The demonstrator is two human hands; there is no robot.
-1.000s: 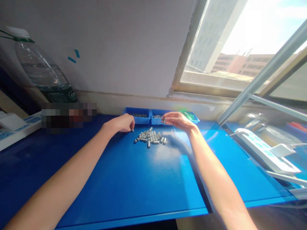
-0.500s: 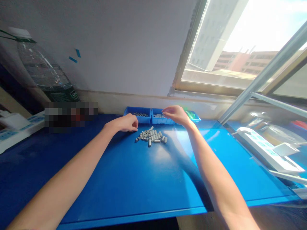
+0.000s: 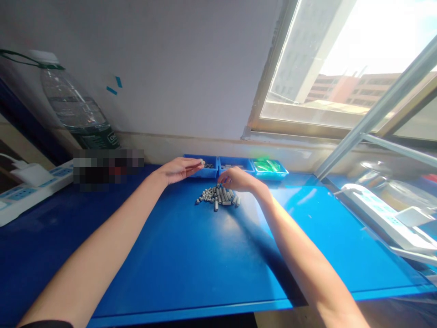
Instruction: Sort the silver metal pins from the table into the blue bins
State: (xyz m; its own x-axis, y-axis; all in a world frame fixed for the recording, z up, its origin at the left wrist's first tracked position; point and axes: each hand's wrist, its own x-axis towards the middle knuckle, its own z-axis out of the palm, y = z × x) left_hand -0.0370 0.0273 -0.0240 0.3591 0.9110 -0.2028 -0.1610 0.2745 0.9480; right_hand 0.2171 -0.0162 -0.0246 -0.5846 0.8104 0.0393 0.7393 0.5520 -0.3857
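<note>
A heap of small grey metal cylinders [image 3: 218,196] lies on the blue mat [image 3: 205,255]. My left hand [image 3: 179,168] is raised over the leftmost small blue bin [image 3: 206,170], pinching one grey cylinder at its fingertips. My right hand [image 3: 237,179] rests at the far right edge of the heap, fingers curled down onto the pieces; whether it holds one I cannot tell. Behind the heap stand the middle blue bin [image 3: 236,162] and a right bin holding green parts [image 3: 269,167].
A large water bottle [image 3: 77,107] stands at the back left by the wall. A white power strip [image 3: 30,189] lies at the left edge, another white strip [image 3: 378,218] at the right. A window frame rises at the right.
My left hand has lifted from the mat beside the heap to the left bin with a cylinder. My right hand has come down from the middle bin to the heap.
</note>
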